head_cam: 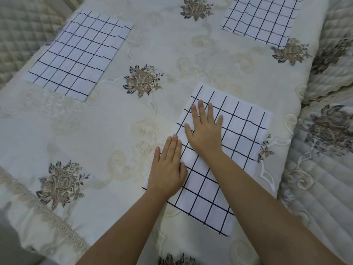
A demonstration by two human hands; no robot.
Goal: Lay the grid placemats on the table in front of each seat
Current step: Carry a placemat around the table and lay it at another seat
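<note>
Step (judged): smoothing near mat [246, 134] flat on bench [114, 121].
Left hand [168, 169]: palm down at the mat's left edge.
Right hand [205, 131]: palm down, mid-mat.
Fingers [202, 111]: straight on both hands, gripping nothing.
Other mats: far-left mat [80, 54] and far-right mat [261, 18], flat, well apart.
Method: press lightly; sweep from centre outward; square to the bench edge; avoid rucking the cloth [63, 180].

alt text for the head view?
Left hand and right hand lie flat on the near grid placemat, left at its edge, right toward its middle. The far-left placemat and far-right placemat lie flat across the cream floral tablecloth.
</note>
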